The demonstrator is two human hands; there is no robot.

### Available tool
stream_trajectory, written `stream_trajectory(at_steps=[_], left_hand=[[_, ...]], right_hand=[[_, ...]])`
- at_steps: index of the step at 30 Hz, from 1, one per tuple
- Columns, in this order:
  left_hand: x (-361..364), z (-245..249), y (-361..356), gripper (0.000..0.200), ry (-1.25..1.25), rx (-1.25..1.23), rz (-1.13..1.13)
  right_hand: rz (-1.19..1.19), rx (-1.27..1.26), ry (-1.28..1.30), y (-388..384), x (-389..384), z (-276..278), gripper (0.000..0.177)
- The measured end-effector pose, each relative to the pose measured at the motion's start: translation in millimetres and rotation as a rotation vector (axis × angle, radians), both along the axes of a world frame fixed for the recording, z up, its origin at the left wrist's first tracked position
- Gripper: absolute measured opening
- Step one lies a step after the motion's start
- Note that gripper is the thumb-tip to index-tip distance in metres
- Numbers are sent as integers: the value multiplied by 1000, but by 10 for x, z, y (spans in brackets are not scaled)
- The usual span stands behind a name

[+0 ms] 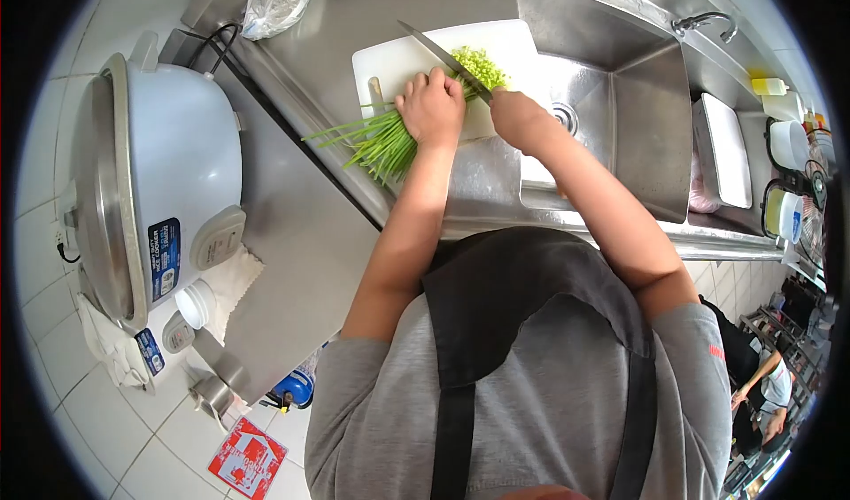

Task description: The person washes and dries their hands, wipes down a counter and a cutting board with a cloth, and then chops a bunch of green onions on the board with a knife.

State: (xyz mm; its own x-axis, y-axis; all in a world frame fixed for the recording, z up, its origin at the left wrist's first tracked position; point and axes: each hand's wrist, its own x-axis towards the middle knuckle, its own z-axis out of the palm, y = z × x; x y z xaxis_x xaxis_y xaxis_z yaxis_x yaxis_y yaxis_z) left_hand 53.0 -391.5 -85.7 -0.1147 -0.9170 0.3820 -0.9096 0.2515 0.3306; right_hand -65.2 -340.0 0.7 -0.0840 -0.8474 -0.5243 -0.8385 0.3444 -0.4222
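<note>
My left hand [431, 108] is closed on a bunch of long green stalks [382, 145], which fan out to the lower left past the edge of a white cutting board [509, 38]. In my right hand [521, 119] is the handle of a knife [447, 59]; its blade points to the upper left and lies across the cut end of the bunch, close to my left fingers. Finely chopped green pieces [479, 62] are heaped on the board on the far side of the blade.
Right of the board is a metal sink [651, 119] with a faucet [706, 23]. A large rice cooker [181, 163] stands at the left. A plastic bag [280, 4] lies at the back. Another person [763, 385] is at the far lower right.
</note>
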Motion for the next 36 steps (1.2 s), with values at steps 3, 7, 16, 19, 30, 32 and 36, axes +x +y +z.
stream_trajectory(at_steps=[3,7,16,19,30,32,36], left_hand=[[-27,22,-63,12,-11,2,19],[-12,8,-5,12,-25,12,4],[3,-32,-6,9,13,-39,-15],[-6,-51,-16,9,7,-44,-2],[10,-45,18,10,-14,-15,7],[-4,-30,-16,10,-13,-34,0],[-4,9,5,10,12,-38,-14]], right_hand=[[25,-123,57,-30,-8,-349,21],[127,-88,74,-157,-54,-166,21],[58,201,7,-180,-38,541,27],[25,190,1,-93,5,483,26],[202,-299,169,-116,-74,-832,18],[88,-111,71,-177,-38,-168,21],[47,219,14,-270,-16,492,31]])
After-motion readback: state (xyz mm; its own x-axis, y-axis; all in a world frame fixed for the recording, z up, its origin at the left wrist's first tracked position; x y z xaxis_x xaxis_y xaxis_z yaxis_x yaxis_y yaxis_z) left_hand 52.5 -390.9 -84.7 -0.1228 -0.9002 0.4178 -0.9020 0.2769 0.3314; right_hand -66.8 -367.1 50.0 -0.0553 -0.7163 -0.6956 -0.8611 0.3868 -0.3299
